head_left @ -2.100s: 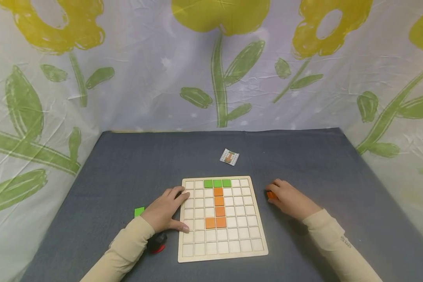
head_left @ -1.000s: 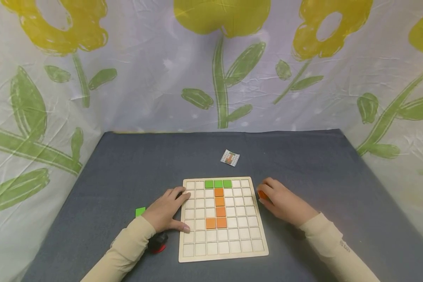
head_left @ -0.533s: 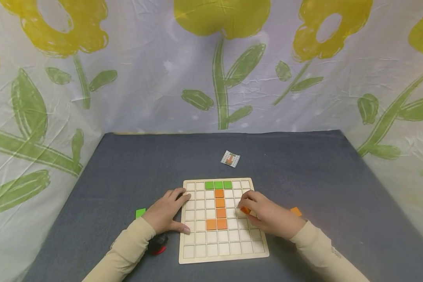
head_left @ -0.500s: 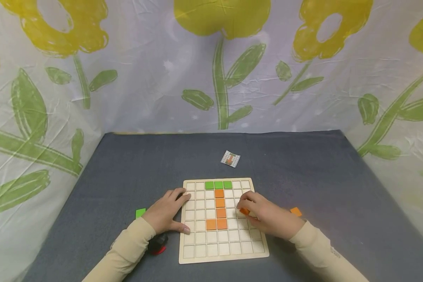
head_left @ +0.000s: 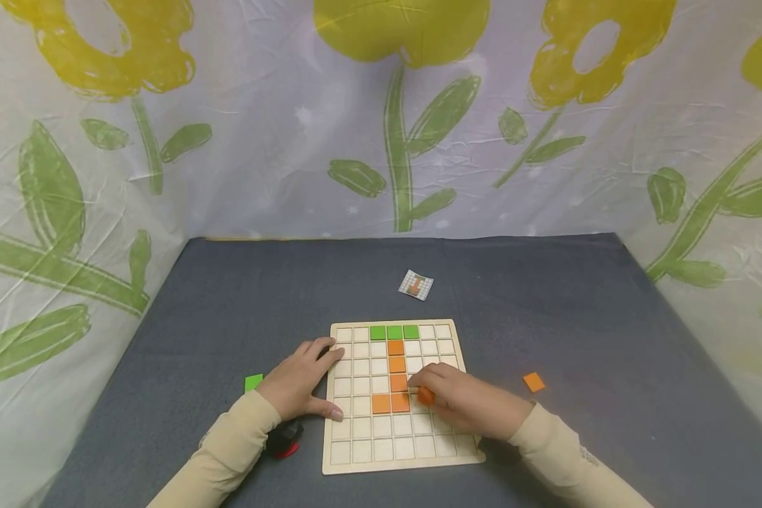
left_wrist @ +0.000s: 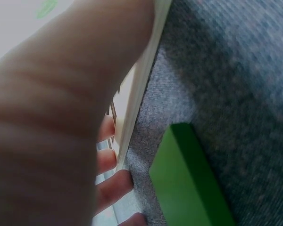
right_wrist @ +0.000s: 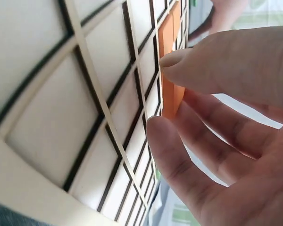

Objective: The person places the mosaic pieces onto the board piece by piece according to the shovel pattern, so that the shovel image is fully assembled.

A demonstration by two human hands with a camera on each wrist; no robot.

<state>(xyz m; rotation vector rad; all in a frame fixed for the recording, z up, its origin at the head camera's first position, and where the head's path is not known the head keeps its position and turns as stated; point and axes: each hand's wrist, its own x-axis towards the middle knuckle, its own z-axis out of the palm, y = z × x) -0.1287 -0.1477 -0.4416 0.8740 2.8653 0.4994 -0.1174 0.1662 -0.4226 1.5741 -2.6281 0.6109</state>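
Observation:
A wooden grid board (head_left: pixel 355 468) lies on the dark table, with several green tiles (head_left: pixel 394 333) in its far row and orange tiles (head_left: pixel 396 365) running down the middle and one cell left. My right hand (head_left: pixel 466 402) pinches an orange tile (head_left: pixel 426 396) over the board, just right of the nearest orange ones. In the right wrist view, the thumb (right_wrist: pixel 193 68) and fingers reach close to the cells. My left hand (head_left: pixel 295 381) rests on the board's left edge, fingers spread. Beside it lies a thick green tile (left_wrist: pixel 181 183) on the cloth.
A loose orange tile (head_left: pixel 533 382) lies right of the board. Behind the board is a small patterned card (head_left: pixel 415 285). A black and red object (head_left: pixel 284 441), partly hidden, sits by the left wrist. A flowered curtain (head_left: pixel 260 162) stands around the table.
My right hand has picked up an orange tile on the right and carried it left over the board, uncovering a loose orange tile behind it. The left hand has stayed in place.

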